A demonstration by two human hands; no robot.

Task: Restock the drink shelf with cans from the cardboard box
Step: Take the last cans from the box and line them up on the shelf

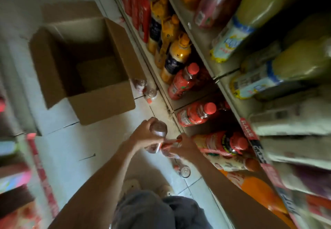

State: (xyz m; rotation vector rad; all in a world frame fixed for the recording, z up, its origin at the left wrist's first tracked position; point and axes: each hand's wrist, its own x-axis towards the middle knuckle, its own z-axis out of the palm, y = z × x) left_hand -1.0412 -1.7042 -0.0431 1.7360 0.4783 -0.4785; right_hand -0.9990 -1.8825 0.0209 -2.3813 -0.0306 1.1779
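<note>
An open cardboard box (53,64) stands on the tiled floor at the left; its inside looks dark and I see no cans in it. My left hand (143,135) grips a can (158,129) seen from its end, just above the floor by the shelf's foot. My right hand (184,148) holds a red-and-white can (167,147) lying sideways beside it. More cans stand on the floor: two (149,92) next to the box and one (184,171) nearer my feet. The drink shelf (202,37) runs along the right.
The lowest shelf level holds red-capped bottles (186,80), yellow-capped bottles (177,53) and red packs (139,4). Large pale bottles (250,17) lie on the level above. Another rack with a red edge (41,171) lines the left. My shoes (130,185) stand on the floor below.
</note>
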